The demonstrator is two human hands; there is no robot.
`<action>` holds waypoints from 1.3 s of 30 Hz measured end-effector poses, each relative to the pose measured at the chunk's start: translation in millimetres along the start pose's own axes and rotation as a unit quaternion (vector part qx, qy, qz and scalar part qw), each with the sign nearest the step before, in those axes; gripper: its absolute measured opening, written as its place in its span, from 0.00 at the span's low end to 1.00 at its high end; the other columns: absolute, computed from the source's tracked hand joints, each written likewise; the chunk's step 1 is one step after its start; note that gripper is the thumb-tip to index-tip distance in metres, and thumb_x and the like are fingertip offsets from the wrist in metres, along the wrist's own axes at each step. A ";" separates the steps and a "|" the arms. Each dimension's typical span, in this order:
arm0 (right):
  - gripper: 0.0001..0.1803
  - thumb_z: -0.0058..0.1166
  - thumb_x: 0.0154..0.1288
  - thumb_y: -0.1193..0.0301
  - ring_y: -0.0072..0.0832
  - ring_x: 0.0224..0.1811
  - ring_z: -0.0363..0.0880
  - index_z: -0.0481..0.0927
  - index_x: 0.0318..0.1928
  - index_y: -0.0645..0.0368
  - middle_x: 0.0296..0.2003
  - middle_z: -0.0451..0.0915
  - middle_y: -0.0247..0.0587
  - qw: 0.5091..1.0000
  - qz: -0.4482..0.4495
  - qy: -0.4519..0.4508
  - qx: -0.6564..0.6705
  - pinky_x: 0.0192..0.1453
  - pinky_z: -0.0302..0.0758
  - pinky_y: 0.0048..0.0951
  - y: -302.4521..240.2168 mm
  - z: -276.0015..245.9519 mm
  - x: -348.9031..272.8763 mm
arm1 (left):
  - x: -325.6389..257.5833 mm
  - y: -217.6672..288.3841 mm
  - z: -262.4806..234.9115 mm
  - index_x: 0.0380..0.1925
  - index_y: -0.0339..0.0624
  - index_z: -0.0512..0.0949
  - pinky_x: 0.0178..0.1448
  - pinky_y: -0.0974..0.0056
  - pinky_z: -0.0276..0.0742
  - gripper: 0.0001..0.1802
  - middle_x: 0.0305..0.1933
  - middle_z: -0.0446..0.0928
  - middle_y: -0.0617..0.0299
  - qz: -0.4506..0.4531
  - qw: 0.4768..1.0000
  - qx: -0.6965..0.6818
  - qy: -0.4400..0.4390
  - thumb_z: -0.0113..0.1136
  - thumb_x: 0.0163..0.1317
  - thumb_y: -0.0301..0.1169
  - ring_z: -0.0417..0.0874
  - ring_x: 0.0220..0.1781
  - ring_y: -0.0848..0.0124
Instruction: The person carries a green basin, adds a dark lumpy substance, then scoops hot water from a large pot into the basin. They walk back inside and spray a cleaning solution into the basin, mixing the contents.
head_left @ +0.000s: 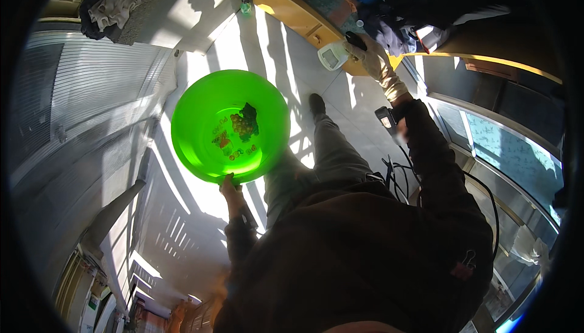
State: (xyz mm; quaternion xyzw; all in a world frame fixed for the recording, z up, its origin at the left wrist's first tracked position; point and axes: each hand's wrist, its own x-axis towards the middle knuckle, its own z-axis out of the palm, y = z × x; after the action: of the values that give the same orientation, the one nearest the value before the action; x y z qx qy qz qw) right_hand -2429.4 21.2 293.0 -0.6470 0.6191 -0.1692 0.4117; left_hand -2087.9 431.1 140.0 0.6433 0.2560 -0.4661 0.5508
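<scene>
My left hand [229, 186] grips the near rim of a bright green plastic basin [188, 120]. The basin is round, with a printed picture of grapes and other fruit on its bottom. It hangs above the floor, tilted so that its inside shows. My right hand [376, 62], in a pale glove, reaches out at the upper right. Its fingers are closed round the black handle of a white, square-headed thing [333, 56], whose exact kind I cannot make out. A small device [385, 117] sits at my right wrist.
A yellow-brown wooden cabinet [301, 19] heaped with dark clothes [389, 31] stands at the upper right. A green bottle [246, 8] is on the sunlit floor beside it. Black cables [401, 175] hang by my right side. Ribbed translucent panels [109, 89] rise at left; glass panes [514, 144] at right.
</scene>
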 end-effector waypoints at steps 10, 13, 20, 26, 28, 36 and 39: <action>0.28 0.58 0.62 0.52 0.32 0.41 0.81 0.74 0.56 0.56 0.40 0.81 0.46 0.990 -0.078 0.006 -0.120 0.47 0.75 0.29 111.3 -58.6 166.4 | -73.2 -98.3 74.4 0.43 0.38 0.74 0.41 0.61 0.77 0.16 0.40 0.75 0.59 0.198 0.941 0.272 -0.034 0.60 0.52 0.23 0.78 0.39 0.65; 0.29 0.57 0.61 0.50 0.40 0.49 0.80 0.74 0.56 0.55 0.44 0.81 0.49 0.987 -0.067 -0.016 -0.146 0.52 0.74 0.33 112.2 -66.1 196.1 | -90.5 -125.2 85.0 0.42 0.34 0.75 0.44 0.66 0.77 0.12 0.41 0.74 0.57 0.101 0.977 0.182 -0.039 0.59 0.56 0.21 0.78 0.41 0.68; 0.41 0.60 0.52 0.42 0.41 0.49 0.80 0.67 0.63 0.50 0.46 0.81 0.48 0.975 -0.020 -0.049 -0.215 0.52 0.75 0.35 93.1 -80.8 210.4 | -131.7 -160.0 96.4 0.37 0.30 0.78 0.37 0.66 0.78 0.11 0.36 0.78 0.56 0.257 0.876 0.404 -0.063 0.61 0.52 0.17 0.79 0.35 0.69; 0.54 0.56 0.53 0.38 0.45 0.50 0.79 0.53 0.70 0.59 0.47 0.79 0.55 0.983 -0.035 0.027 -0.178 0.54 0.74 0.38 91.1 -101.6 151.5 | -138.0 -180.4 84.6 0.38 0.32 0.76 0.28 0.68 0.72 0.11 0.30 0.75 0.59 0.122 0.975 0.182 -0.029 0.60 0.54 0.20 0.77 0.30 0.71; 0.53 0.54 0.54 0.36 0.47 0.52 0.77 0.56 0.69 0.61 0.50 0.77 0.57 0.983 -0.050 0.065 -0.164 0.56 0.73 0.39 108.3 -107.8 116.6 | -138.9 -188.5 73.8 0.39 0.33 0.75 0.26 0.68 0.70 0.11 0.32 0.74 0.59 0.071 0.982 0.170 -0.035 0.59 0.54 0.21 0.76 0.29 0.71; 0.36 0.54 0.61 0.46 0.44 0.46 0.80 0.74 0.54 0.68 0.45 0.80 0.54 0.996 0.075 -0.041 -0.013 0.51 0.75 0.35 283.9 -123.5 -95.8 | -201.8 -232.6 73.3 0.36 0.35 0.76 0.33 0.63 0.72 0.07 0.30 0.75 0.61 -0.051 0.976 0.087 -0.195 0.56 0.59 0.26 0.76 0.29 0.71; 0.36 0.56 0.61 0.47 0.36 0.44 0.80 0.75 0.53 0.69 0.44 0.80 0.51 0.978 0.147 -0.115 0.095 0.52 0.75 0.31 337.9 -169.8 -153.7 | -239.0 -246.0 104.9 0.44 0.36 0.77 0.46 0.57 0.76 0.15 0.39 0.79 0.56 0.065 0.833 0.484 -0.262 0.60 0.57 0.30 0.80 0.41 0.61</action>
State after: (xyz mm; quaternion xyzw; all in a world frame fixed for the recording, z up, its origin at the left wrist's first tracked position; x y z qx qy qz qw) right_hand -2803.8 146.6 189.5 -0.5218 0.6371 -0.0899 0.5602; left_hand -2432.5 440.2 239.4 0.6968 -0.1979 -0.6446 0.2446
